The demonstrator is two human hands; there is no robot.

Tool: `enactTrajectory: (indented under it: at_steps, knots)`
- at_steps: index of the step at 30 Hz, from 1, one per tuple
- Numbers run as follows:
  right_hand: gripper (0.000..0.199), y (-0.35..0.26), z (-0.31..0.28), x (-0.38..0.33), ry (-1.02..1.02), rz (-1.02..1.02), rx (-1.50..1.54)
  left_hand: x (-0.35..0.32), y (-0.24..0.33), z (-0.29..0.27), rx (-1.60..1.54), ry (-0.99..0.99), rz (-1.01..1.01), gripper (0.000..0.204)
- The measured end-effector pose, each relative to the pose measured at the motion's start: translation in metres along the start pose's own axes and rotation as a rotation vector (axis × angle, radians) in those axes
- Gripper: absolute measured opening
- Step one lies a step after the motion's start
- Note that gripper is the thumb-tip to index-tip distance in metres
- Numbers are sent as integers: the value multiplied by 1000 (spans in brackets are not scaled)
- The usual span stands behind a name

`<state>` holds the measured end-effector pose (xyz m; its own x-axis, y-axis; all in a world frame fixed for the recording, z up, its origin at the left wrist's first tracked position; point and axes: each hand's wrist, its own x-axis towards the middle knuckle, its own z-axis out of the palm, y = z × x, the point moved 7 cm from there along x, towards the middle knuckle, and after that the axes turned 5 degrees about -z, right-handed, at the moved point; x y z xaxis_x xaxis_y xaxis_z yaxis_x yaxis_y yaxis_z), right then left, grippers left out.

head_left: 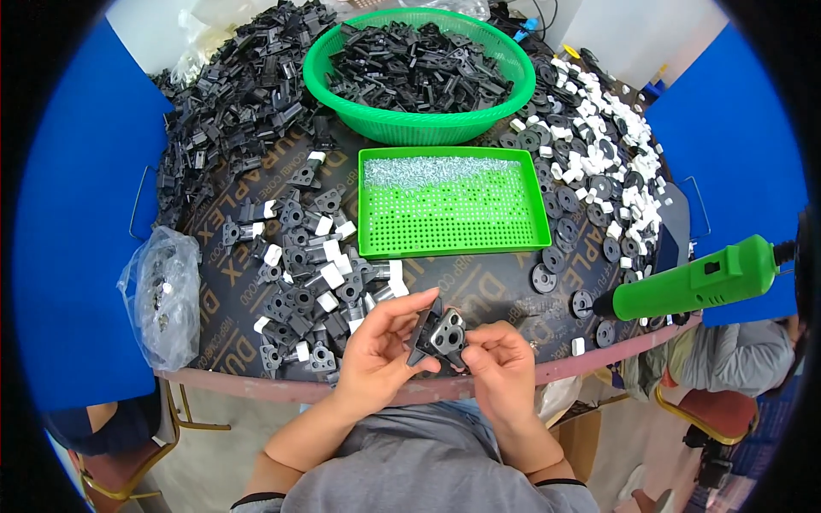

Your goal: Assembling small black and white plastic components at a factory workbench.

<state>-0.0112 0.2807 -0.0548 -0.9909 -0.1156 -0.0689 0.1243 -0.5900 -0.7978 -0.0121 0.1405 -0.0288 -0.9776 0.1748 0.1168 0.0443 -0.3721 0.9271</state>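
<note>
Black plastic bracket [439, 333] with round holes, between both hands

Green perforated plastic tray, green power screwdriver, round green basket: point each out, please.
Green perforated plastic tray [453, 224]: head view, bare perforated floor.
Green power screwdriver [697, 282]: head view, middle of its body.
Round green plastic basket [419, 126]: head view, front wall.

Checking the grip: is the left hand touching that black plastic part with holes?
Touching. The head view shows the left hand with fingers wrapped on the black part.
</note>
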Motion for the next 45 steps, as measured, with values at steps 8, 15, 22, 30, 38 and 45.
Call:
enactTrajectory:
  at_steps: [8, 15, 22, 30, 38, 45]
  knots:
    - [15, 0, -9, 7, -88, 6, 14, 5, -2, 0, -46, 34, -217, 60]
    - [11, -9, -4, 12, -67, 118, -159, 4, 2, 7, 30, -37, -223, 60]
    - [14, -19, 5, 15, -18, -48, -265, 0, 15, 22, 83, -73, 16, 57]
    - [27, -27, 9, 6, -56, -286, -541, -6, 3, 12, 55, 119, 24, 32]
    - [30, -45, 17, 0, -144, -611, -735, -4, 5, 19, -125, 1, -36, 24]
    - [23, -58, 27, 3, -244, -658, -1001, -4, 2, 14, -55, 11, -10, 27]
